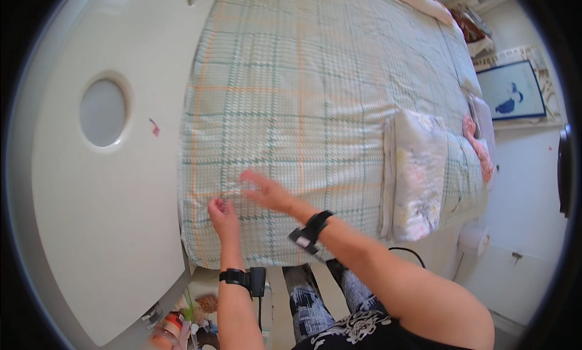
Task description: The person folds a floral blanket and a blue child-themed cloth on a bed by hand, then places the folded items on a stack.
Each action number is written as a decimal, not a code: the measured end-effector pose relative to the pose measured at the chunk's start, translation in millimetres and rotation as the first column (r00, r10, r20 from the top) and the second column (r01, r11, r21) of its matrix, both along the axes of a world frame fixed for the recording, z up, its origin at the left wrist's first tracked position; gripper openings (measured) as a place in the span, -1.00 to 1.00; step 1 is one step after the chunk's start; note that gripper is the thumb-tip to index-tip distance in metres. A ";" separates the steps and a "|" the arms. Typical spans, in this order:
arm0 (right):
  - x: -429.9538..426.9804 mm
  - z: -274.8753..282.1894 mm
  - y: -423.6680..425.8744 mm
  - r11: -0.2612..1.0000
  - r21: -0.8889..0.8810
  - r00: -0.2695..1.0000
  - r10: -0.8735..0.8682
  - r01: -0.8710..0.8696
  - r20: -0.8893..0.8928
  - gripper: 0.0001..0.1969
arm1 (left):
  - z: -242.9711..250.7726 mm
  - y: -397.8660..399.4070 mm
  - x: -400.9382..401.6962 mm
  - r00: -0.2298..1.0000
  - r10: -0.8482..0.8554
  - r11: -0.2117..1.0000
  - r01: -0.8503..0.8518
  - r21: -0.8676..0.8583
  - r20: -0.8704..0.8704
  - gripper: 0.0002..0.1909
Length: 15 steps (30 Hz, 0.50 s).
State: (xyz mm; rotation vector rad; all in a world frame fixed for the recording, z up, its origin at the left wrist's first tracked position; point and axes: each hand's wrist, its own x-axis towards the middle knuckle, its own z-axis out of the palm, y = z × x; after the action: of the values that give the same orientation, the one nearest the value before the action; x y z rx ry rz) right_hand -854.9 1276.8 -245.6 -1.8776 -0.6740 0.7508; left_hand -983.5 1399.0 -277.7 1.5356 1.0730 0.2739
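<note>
A checked bed sheet [295, 136] in pale green with green and orange lines covers the bed before me. My left hand [223, 217], its fingers curled, is at the sheet near the bed's left edge; whether it pinches the cloth cannot be told. Just right of it and farther up is my right hand [268, 193], blurred, fingers apart, over the sheet with nothing in it. Soft creases run across the cloth from there towards a folded floral quilt [419, 175] lying on the right part of the bed. Each wrist wears a black strap with a small device.
A glossy cream bed board [104, 204] with an oval inset borders the sheet on the left. Several small items, among them an orange-lidded jar [167, 329], stand below it. Pink cloth [477, 147] lies at the bed's right edge, with a framed picture [511, 91] beyond.
</note>
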 end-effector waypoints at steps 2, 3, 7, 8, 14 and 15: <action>38.7 -4.5 -75.3 0.962 0.009 0.905 -0.261 0.274 0.337 -0.58 | 38.6 -34.2 1.3 0.907 -0.349 0.769 0.421 0.481 -0.235 -0.49; 44.2 -2.0 -108.2 0.929 -0.050 0.819 -0.298 0.367 0.490 -0.58 | 50.4 -50.1 -8.2 0.754 -0.562 0.556 0.648 0.520 -0.339 -0.40; -19.3 2.2 -184.7 0.893 -0.351 0.800 -0.017 0.282 0.599 -0.55 | 40.2 -70.9 -54.4 0.398 -0.611 0.358 0.910 0.210 -0.684 -0.26; -51.6 4.0 -196.1 0.917 -0.384 0.861 0.105 0.111 0.499 -0.54 | 44.3 -78.0 -53.2 0.407 -0.584 0.429 0.889 0.159 -0.703 -0.25; -83.4 18.5 -235.4 0.980 -0.196 0.956 0.017 0.042 0.292 -0.53 | 45.6 -143.1 -31.4 0.578 -0.584 0.483 0.812 0.329 -0.569 -0.25; -68.2 22.0 -250.9 0.981 -0.185 0.950 0.009 0.051 0.312 -0.53 | 53.1 -163.4 -23.1 0.587 -0.582 0.475 0.807 0.350 -0.563 -0.25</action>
State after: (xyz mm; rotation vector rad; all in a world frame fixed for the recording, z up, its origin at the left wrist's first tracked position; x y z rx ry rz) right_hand -923.1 1026.0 -223.6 -2.2044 -0.7993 0.5228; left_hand -1006.6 1235.6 -224.6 2.5540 0.5071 -0.3484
